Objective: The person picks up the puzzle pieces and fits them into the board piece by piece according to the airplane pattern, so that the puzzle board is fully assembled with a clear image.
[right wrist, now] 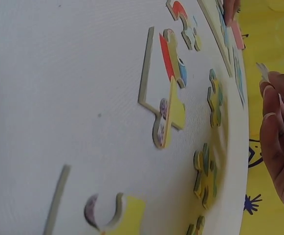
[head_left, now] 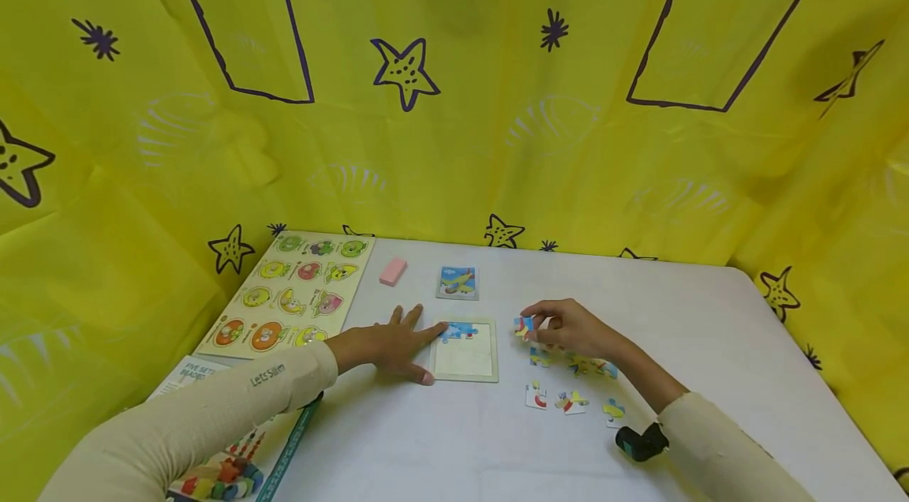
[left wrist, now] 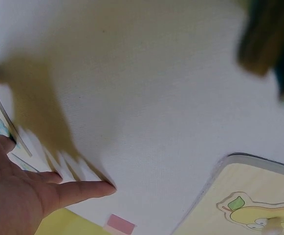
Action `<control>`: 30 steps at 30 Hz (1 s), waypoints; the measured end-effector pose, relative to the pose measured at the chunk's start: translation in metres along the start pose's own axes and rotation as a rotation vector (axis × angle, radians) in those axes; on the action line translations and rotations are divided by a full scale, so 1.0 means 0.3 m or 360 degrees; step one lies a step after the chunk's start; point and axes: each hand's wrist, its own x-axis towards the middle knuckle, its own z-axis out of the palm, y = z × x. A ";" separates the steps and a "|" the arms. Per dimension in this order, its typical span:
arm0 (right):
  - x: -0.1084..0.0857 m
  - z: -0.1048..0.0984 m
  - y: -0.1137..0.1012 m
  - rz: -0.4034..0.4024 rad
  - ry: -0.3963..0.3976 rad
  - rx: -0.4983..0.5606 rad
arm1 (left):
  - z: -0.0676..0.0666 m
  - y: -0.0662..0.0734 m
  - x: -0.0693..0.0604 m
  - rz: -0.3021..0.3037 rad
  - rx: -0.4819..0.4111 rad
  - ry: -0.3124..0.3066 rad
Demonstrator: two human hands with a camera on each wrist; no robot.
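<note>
White bench [head_left: 412, 447] bears a puzzle tray [head_left: 465, 364], joined blue pieces [head_left: 461, 331] at its far edge; the left hand [head_left: 394, 344], fingers spread wide, rests at its left side; the right hand [head_left: 571, 326] pinches a puzzle piece [head_left: 523, 327] right of it, near loose pieces [head_left: 571, 401].

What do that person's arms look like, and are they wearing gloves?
The left sleeve is cream, with dark letters on it. The right sleeve is cream too, and a black gadget shows beside it. The left grip and right grip are bare: no gloves.
</note>
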 end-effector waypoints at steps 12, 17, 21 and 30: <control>0.059 0.043 -0.031 -0.0043 -0.0012 -0.0008 | 0.009 -0.009 0.007 0.0013 0.0022 0.0011; 0.075 0.058 -0.051 -0.0053 -0.0016 0.0012 | 0.008 -0.010 0.009 0.0016 0.0017 0.0006; 0.093 0.069 -0.049 -0.0069 -0.0026 -0.0005 | 0.010 -0.014 0.014 0.0019 0.0016 0.0004; 0.147 0.102 -0.037 -0.0142 -0.0026 -0.0161 | 0.010 -0.012 0.008 0.0006 0.0007 0.0001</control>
